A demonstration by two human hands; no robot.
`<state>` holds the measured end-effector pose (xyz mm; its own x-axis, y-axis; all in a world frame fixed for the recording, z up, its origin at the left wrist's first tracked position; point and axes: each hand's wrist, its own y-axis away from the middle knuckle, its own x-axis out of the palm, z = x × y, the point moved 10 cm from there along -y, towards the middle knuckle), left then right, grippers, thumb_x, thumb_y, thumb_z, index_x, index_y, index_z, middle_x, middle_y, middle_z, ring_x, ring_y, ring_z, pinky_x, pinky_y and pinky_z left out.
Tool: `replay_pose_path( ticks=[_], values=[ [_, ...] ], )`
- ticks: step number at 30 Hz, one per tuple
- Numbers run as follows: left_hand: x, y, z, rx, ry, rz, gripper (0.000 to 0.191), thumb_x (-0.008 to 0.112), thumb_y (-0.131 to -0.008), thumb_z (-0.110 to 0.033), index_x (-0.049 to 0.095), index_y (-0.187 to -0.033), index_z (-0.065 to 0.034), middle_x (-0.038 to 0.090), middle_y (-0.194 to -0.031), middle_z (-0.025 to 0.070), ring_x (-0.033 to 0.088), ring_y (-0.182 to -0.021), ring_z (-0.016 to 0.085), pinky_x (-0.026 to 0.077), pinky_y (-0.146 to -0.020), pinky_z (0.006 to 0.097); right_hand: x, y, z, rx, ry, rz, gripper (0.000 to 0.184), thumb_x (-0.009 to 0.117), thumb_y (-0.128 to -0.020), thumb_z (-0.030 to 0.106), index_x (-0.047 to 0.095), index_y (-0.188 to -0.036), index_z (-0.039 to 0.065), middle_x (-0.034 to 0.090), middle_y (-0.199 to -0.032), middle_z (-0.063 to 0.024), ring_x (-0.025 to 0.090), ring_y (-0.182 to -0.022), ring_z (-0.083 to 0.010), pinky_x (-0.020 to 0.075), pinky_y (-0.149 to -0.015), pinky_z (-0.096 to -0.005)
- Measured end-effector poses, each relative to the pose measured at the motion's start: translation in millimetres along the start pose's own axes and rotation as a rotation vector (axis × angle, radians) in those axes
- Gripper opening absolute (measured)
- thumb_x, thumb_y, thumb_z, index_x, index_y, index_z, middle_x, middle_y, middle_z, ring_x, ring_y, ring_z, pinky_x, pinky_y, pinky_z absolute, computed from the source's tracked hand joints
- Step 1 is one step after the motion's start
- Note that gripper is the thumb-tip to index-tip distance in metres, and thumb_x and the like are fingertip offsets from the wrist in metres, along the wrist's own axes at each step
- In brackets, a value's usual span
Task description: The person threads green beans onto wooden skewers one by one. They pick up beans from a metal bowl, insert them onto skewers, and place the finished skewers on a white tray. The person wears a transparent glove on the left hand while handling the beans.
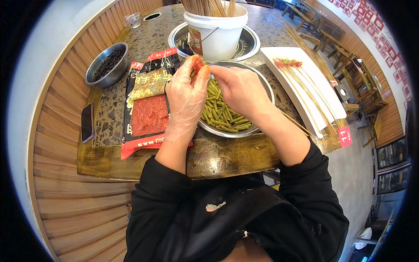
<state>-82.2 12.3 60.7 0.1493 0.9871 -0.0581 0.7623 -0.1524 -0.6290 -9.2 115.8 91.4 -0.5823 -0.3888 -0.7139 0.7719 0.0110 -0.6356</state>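
Observation:
My left hand, in a clear plastic glove, pinches a piece of red meat above the far left rim of a steel bowl. The bowl holds cut green beans. My bare right hand meets it from the right, fingers closed on a bamboo skewer whose shaft shows beyond my forearm. Left of the bowl lies an opened bag with a slab of red sliced meat. To the right, a white tray bears several skewers tipped with meat and green pieces.
A white plastic bucket of bamboo skewers stands in a round metal-rimmed recess. A steel bowl of dark food, a phone and a clear cup are at the left. Wood-panelled wall borders the table's left side.

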Motion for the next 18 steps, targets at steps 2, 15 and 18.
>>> replay_pose_path(
  ticks=[2, 15, 18],
  values=[
    [-1, 1, 0, 0.011, -0.001, -0.007, 0.023, 0.064, -0.086, -0.007, 0.063, -0.106, 0.0035, 0.069, -0.095, 0.0152, 0.066, -0.083, 0.02, 0.052, -0.074, 0.0305, 2, 0, -1, 0.028, 0.033, 0.015, 0.022, 0.054, -0.086, 0.011, 0.063, -0.106, 0.009, 0.063, -0.076, -0.0173, 0.062, -0.073, -0.0369, 0.0497, -0.064, -0.0452],
    [16, 5, 15, -0.244, 0.261, 0.122, 0.082, 0.067, -0.08, -0.004, 0.018, -0.145, -0.0023, 0.037, -0.137, 0.0296, 0.053, -0.114, 0.034, 0.047, -0.093, 0.0373, -39, -20, -34, 0.024, 0.247, -0.039, 0.019, 0.058, -0.085, 0.013, 0.067, -0.102, 0.009, 0.066, -0.082, -0.0166, 0.064, -0.075, -0.0357, 0.0512, -0.067, -0.0429],
    [16, 5, 14, -0.247, 0.259, 0.102, 0.076, 0.065, -0.079, -0.005, 0.024, -0.143, -0.0007, 0.04, -0.136, 0.0267, 0.051, -0.117, 0.034, 0.044, -0.097, 0.0383, -70, -22, -94, 0.2, 0.27, 0.025, 0.023, 0.057, -0.087, 0.013, 0.067, -0.107, 0.007, 0.067, -0.095, -0.0167, 0.065, -0.085, -0.034, 0.0513, -0.075, -0.0386]
  ],
)
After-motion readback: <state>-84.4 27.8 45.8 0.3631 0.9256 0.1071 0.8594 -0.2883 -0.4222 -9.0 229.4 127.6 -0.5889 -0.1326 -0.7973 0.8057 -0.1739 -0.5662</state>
